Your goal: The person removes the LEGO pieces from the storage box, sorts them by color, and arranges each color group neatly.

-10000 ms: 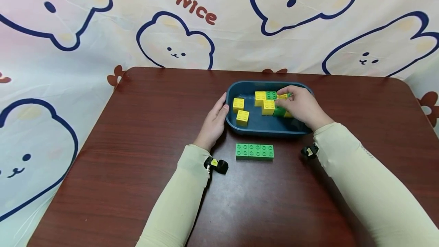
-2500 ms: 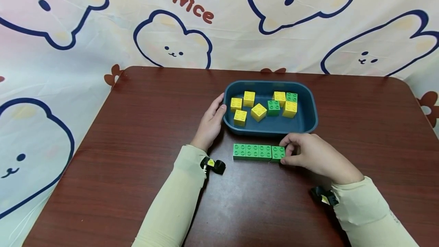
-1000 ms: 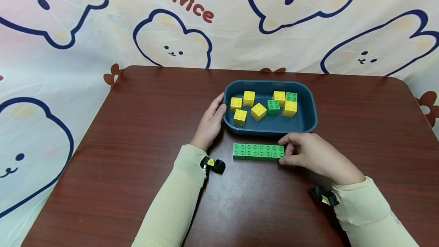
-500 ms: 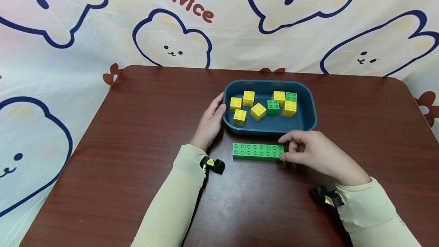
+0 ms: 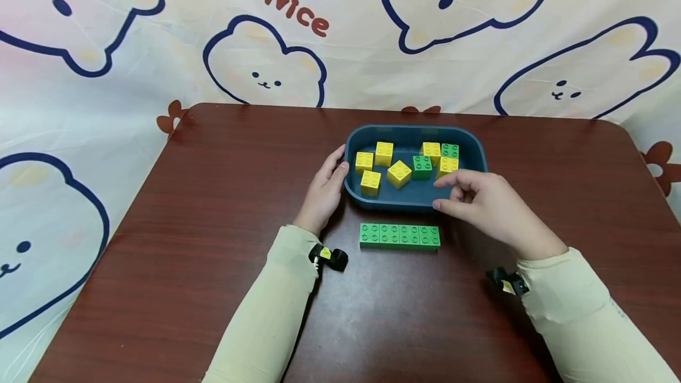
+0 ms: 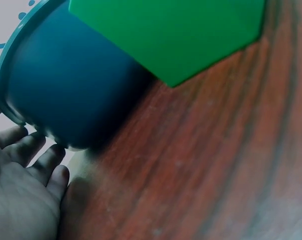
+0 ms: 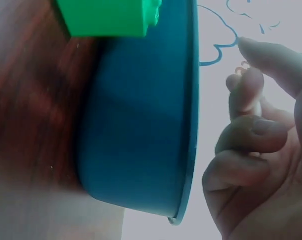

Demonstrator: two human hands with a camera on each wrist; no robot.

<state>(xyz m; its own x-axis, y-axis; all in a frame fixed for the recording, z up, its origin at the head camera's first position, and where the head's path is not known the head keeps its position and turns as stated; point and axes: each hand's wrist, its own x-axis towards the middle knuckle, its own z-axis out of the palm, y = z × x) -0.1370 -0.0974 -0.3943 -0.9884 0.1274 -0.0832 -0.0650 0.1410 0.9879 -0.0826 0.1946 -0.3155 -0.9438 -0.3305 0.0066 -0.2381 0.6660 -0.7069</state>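
Green brick row (near tray)

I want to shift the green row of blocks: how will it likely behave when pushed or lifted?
The green row of blocks shows seams, so lifting one end might pull it apart. Lying low and box-shaped on the table, it would probably slide rather than roll or tip. Its smooth, plastic-looking sides suggest stiffness.

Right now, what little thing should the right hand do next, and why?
Maybe the right hand should pinch the nearer green block in the tray: that hand hangs over the tray's front edge, holding nothing, close to that block, and the block row on the table is all green.
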